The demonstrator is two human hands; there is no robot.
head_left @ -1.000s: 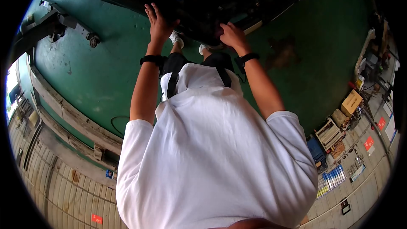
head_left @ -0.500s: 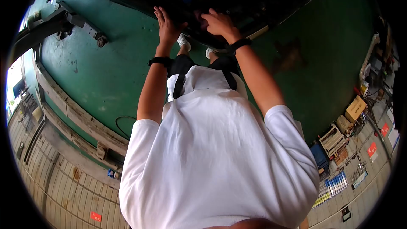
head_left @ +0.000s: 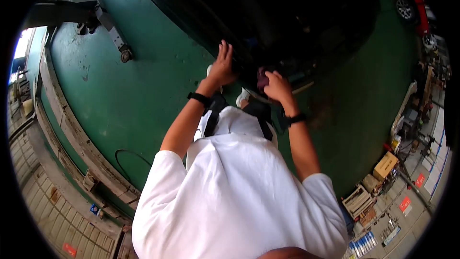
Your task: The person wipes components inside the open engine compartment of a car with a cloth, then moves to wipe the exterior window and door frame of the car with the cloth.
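A large black car body (head_left: 206,14) fills the top of the head view, much of it lost in shadow. My left hand (head_left: 223,67) lies against its near edge with the fingers stretched out and nothing in them. In my right hand (head_left: 278,86) is a bunched dark maroon cloth (head_left: 262,79), gripped at the car's front edge. Whether the cloth touches the surface is too dark to tell.
A dark lift arm (head_left: 108,26) reaches over the green floor (head_left: 129,96) at upper left. Long beams (head_left: 67,115) run along the left. A wooden crate (head_left: 357,201), a cardboard box (head_left: 385,165) and tools line the right. A red car (head_left: 412,0) stands at far upper right.
The view has tilted and shifted, so both hands and the car sit lower and further right. The maroon cloth shows more clearly in my right hand, and the red car has come into view.
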